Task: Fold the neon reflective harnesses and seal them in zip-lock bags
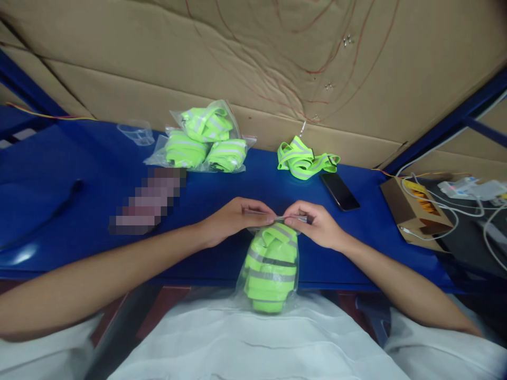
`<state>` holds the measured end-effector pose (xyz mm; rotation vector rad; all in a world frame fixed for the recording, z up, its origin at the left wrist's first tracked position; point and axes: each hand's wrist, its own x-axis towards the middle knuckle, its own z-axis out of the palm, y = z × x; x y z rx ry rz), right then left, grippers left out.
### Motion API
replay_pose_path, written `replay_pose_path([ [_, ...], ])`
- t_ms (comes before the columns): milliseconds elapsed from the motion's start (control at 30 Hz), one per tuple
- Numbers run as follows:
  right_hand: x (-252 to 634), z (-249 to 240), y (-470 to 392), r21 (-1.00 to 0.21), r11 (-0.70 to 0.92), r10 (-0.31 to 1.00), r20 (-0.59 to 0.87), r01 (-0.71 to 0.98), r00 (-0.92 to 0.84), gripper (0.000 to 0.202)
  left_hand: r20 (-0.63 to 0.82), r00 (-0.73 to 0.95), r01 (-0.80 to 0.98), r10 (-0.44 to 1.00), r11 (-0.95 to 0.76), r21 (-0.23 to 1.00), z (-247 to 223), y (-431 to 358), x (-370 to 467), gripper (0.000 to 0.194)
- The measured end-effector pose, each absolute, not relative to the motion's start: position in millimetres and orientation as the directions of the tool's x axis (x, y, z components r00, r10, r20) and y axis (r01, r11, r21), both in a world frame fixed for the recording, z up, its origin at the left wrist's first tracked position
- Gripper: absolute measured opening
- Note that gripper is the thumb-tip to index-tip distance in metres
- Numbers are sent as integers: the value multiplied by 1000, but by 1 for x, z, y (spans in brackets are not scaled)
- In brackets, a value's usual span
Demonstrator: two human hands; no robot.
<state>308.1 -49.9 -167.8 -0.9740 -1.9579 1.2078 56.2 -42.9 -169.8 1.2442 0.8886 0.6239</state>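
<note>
A clear zip bag (271,269) with a folded neon-yellow reflective strap inside hangs at the table's front edge, close to my body. My left hand (241,215) pinches the bag's top edge on the left. On the same edge, my right hand (312,220) grips with thumb and fingers, the thumbs of both hands close together. Beyond my hands, a loose neon-yellow reflective strap (303,161) lies in a tangle by the cardboard wall. Several more bagged straps (212,140) are piled at the back, left of centre, one resting on the others.
A black phone (339,191) lies right of the loose strap. Farther right stands an open cardboard box (415,214) with white cables over it. On the left are a pixelated patch, a clear plastic cup (137,132) and a dark cable (47,219) on the blue table (198,211).
</note>
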Motion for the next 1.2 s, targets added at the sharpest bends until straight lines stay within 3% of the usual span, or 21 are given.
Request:
replay_pose_path([
  [233, 309, -163, -44, -954, 215, 893, 104, 210, -438, 35, -191, 491, -91, 850, 268, 959, -176, -38, 57, 33],
  [333, 309, -165, -44, -960, 190, 911, 95, 204, -402, 41, -126, 420, -61, 899, 167, 984, -173, -41, 60, 36],
  [467, 308, -170, -45, -896, 305, 911, 175, 324, -374, 42, 12, 386, 37, 923, -29, 999, -170, -41, 63, 41],
  [633, 311, -178, -40, -833, 374, 901, 223, 407, -372, 34, -34, 468, 165, 883, -49, 985, -173, -26, 59, 52],
  [833, 316, -181, -27, -817, 404, 889, 245, 411, -388, 40, -43, 535, 203, 844, -79, 976, -174, -11, 50, 52],
  [1200, 319, -180, -17, -881, 346, 914, 239, 322, -328, 47, 4, 431, 158, 902, -80, 984, -176, -13, 52, 59],
])
